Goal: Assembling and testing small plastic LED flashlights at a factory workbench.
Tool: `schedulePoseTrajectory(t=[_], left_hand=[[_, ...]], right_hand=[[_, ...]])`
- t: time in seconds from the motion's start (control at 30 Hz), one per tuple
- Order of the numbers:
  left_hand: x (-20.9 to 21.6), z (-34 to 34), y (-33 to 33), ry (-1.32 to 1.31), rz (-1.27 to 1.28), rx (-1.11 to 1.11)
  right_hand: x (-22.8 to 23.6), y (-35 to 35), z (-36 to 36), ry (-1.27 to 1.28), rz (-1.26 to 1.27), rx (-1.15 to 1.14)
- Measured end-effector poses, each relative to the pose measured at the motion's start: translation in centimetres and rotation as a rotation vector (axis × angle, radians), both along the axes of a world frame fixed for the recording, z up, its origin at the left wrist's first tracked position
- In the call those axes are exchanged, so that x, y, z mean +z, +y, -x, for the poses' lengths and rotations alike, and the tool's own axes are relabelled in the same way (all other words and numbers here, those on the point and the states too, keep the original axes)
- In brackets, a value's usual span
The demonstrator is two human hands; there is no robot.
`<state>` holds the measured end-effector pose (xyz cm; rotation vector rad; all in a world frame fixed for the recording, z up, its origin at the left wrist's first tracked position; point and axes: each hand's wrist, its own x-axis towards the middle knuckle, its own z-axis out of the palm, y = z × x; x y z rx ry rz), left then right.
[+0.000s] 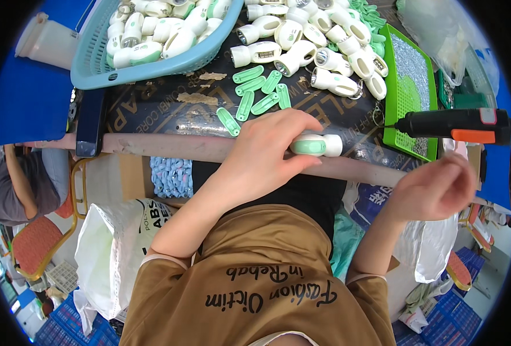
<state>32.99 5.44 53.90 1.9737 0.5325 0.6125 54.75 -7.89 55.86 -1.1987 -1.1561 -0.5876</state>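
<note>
My left hand (270, 144) is closed around a small white flashlight (332, 145) with a light-green panel, at the table's front edge. The flashlight lies on its side, its lamp end pointing right. Several loose green plastic covers (265, 104) lie on the table just beyond that hand. My right hand (438, 187) is raised off to the right, apart from the flashlight. Its fingers are curled together and slightly blurred; whatever they may hold is hidden. Above it, a black electric screwdriver (457, 126) with an orange switch lies level, its tip pointing left.
A blue plastic basket (146, 72) full of white flashlights stands at the far left. More white flashlights (290, 34) are heaped at the back middle. A bright green tray (389, 86) of small metal screws sits at the right. A white bucket (48, 43) is at far left.
</note>
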Motion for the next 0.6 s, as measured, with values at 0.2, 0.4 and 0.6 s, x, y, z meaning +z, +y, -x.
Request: schedulePoseTrajectory(t=[0.2,0.4,0.6], left_hand=[[-1.7,0.6,-0.1,-0.078,-0.378,-0.038],[-1.3,0.2,-0.5,-0.055,-0.552,-0.024],[-1.7,0.0,-0.9,-0.083,-0.537,-0.006]], right_hand=[[3.0,1.7,-2.5,0.664,0.23,0.62],[2.6,0.7,-5.3,0.521,0.465,0.707],[4.8,1.4,-4.2,0.585,0.14,0.989]])
